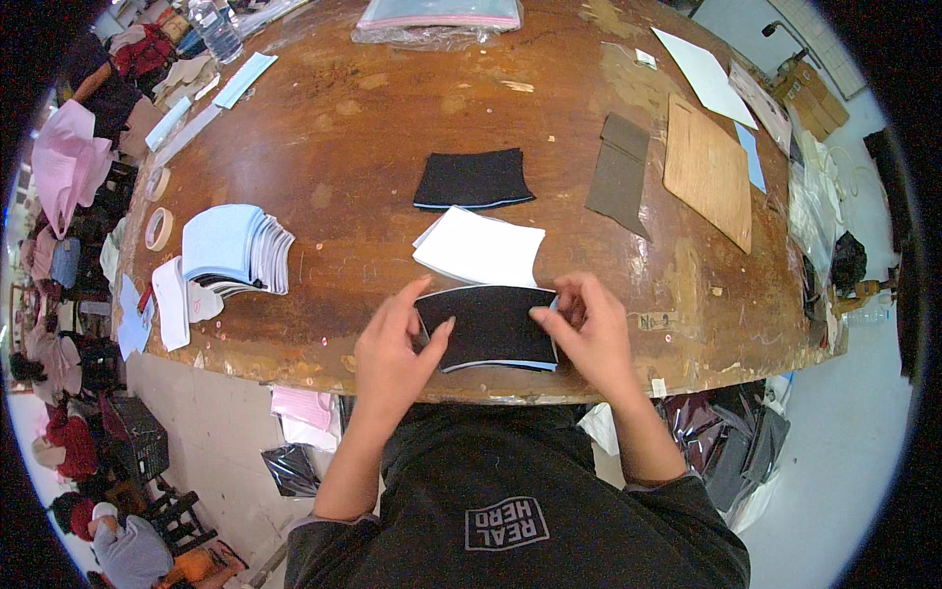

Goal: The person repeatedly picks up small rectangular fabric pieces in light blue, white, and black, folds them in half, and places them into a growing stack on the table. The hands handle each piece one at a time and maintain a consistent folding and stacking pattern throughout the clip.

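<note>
Between my two hands, at the near edge of the table, is a small stack of curved fabric pieces (489,329), black on top with white and light blue edges showing beneath. My left hand (397,339) grips its left end, thumb on top and fingers behind. At the opposite end, my right hand (592,329) pinches the upper right corner between thumb and fingers. Just beyond lie white fabric pieces (486,245), slightly fanned. Farther back rests a black fabric stack (473,179) with a thin blue edge.
A thick fanned stack of light blue pieces (224,240) sits left, near tape rolls (159,228). On the right are a brown cloth strip (620,172) and a wooden board (708,172). A water bottle (214,31) and a plastic-wrapped packet (439,15) stand at the far side.
</note>
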`<control>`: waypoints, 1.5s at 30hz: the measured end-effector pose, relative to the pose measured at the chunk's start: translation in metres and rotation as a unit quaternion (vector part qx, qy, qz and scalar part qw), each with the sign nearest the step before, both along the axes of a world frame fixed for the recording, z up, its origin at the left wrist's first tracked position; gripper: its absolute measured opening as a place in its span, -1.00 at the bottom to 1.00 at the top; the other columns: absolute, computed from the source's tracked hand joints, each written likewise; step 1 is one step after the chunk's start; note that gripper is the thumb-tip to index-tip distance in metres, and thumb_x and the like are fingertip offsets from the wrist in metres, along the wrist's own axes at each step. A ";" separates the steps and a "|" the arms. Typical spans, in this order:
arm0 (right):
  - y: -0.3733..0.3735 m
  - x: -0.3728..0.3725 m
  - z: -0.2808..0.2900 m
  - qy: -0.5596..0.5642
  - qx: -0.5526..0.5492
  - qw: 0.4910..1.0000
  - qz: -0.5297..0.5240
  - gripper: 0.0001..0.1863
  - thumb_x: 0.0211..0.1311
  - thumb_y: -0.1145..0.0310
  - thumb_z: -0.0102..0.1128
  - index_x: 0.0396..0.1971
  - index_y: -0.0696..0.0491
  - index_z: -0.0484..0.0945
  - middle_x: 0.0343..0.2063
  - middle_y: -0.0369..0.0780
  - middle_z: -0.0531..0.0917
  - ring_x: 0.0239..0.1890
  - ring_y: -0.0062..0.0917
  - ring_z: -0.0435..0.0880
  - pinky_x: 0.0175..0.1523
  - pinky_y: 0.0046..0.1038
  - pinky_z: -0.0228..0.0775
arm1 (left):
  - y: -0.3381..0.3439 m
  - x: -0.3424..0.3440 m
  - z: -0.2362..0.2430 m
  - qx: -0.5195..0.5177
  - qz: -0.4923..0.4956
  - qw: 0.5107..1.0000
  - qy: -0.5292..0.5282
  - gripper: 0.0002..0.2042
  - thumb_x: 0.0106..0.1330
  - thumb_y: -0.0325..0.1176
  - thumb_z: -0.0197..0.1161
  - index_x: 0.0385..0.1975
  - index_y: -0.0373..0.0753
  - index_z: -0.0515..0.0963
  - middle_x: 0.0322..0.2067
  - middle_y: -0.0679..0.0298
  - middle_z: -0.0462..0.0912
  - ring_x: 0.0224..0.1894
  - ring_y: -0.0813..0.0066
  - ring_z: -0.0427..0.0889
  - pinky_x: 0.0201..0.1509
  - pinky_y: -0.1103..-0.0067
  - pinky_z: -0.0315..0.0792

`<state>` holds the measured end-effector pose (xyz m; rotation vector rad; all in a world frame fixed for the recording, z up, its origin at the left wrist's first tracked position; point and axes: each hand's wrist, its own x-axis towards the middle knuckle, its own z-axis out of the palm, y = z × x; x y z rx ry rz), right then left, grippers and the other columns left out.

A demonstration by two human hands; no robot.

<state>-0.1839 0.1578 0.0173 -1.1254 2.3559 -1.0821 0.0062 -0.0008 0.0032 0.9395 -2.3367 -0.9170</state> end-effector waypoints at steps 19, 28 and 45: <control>-0.078 -0.082 -0.036 0.362 0.006 0.884 0.295 -0.77 0.15 0.27 0.30 -0.17 -0.08 0.66 0.04 -0.28 0.65 0.19 -0.32 0.52 0.20 -0.18 0.28 | -0.094 -0.047 -0.022 -0.089 -0.245 0.965 -0.034 -0.72 0.30 -0.35 0.26 0.00 -0.18 0.61 0.09 0.21 0.63 0.13 0.11 0.51 0.26 0.27 0.31; -0.082 -0.074 -0.032 0.418 -0.046 0.847 0.325 -0.87 0.12 0.35 0.13 -0.35 0.01 0.59 -0.21 -0.31 0.67 -0.03 -0.47 0.58 0.08 -0.39 0.34 | -0.093 -0.047 -0.019 -0.158 -0.251 0.955 -0.033 -0.67 0.17 -0.32 0.41 -0.05 -0.15 0.63 0.04 0.25 0.65 0.18 0.16 0.50 0.27 0.27 0.31; -0.097 -0.069 -0.023 0.209 -0.061 0.928 0.303 -0.88 0.18 0.41 0.28 -0.43 0.14 0.56 -0.37 -0.11 0.58 -0.25 -0.14 0.59 -0.07 -0.18 0.45 | -0.097 -0.064 -0.025 -0.182 -0.250 0.951 0.001 -0.72 0.18 -0.17 0.39 -0.17 -0.15 0.65 -0.18 0.21 0.60 0.05 0.19 0.53 0.16 0.30 0.31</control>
